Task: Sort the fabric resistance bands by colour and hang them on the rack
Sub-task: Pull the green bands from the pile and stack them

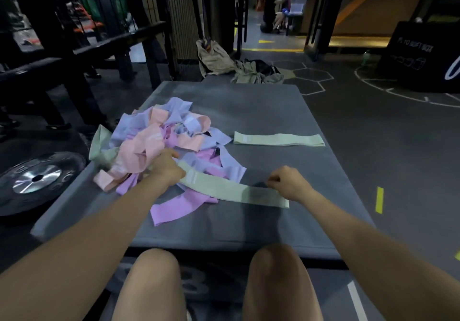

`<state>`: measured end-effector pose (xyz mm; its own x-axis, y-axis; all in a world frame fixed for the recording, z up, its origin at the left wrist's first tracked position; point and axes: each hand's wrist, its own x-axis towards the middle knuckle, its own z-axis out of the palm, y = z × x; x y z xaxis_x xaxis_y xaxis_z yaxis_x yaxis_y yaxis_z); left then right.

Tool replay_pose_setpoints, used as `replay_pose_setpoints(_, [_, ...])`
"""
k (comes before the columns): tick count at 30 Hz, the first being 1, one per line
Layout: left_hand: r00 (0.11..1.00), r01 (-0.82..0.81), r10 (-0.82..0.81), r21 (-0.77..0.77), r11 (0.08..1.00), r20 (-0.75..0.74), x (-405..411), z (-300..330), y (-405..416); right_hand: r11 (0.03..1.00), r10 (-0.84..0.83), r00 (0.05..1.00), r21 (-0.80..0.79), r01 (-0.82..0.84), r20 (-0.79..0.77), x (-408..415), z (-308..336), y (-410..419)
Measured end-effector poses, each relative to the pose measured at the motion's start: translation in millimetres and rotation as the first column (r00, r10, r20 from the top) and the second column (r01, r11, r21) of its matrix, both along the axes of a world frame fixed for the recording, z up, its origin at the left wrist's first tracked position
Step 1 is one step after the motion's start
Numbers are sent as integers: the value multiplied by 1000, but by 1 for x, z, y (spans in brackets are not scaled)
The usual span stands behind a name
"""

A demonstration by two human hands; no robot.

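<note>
A tangled pile of fabric bands [159, 141] in lilac, peach, pink and pale green lies on the left half of a grey mat [261, 106]. One pale green band [278, 139] lies flat by itself at the mat's right side. A second pale green band [224, 189] stretches from the pile toward the near right. My left hand [166, 169] grips its left end at the pile's edge. My right hand [286, 184] pinches the band's far edge near its right end. A pink band [174, 208] sticks out of the pile beneath it.
A black weight plate [37, 179] lies on the floor left of the mat. A dark metal rack [82, 47] stands behind the pile at the left. Bags and clothes [231, 67] sit beyond the mat's far edge. My knees [214, 281] are at the near edge.
</note>
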<state>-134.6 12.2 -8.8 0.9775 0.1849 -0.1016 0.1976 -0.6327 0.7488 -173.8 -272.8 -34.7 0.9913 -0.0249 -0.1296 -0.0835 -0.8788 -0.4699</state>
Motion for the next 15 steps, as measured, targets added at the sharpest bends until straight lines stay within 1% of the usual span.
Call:
replay_pose_setpoints(2, [999, -23, 23, 13, 1000, 30, -4, -1, 1, 991, -116, 993, -63, 116, 0, -3, -6, -7])
replay_pose_setpoints(3, [999, -23, 23, 20, 1000, 38, -6, 0, 1, 984, -161, 987, -85, 159, -24, -5, -9, -8])
replay_pose_setpoints(7, [1000, -3, 1, 73, 997, 27, -7, -1, 2, 960, -275, 956, -88, 267, -102, -8, -14, -4])
replay_pose_setpoints(10, [1000, -17, 16, 73, 997, 12, -6, -3, 1, 949, -315, 936, -69, 308, -159, -9, -13, -2])
replay_pose_setpoints(13, [999, -44, 45, -16, 999, 21, -5, 3, -9, 947, -319, 925, -34, 319, -204, -7, -11, -5])
replay_pose_setpoints(15, [998, -38, 40, -48, 998, 41, 1, 11, -16, 943, -325, 925, 11, 333, -196, -2, -8, -10])
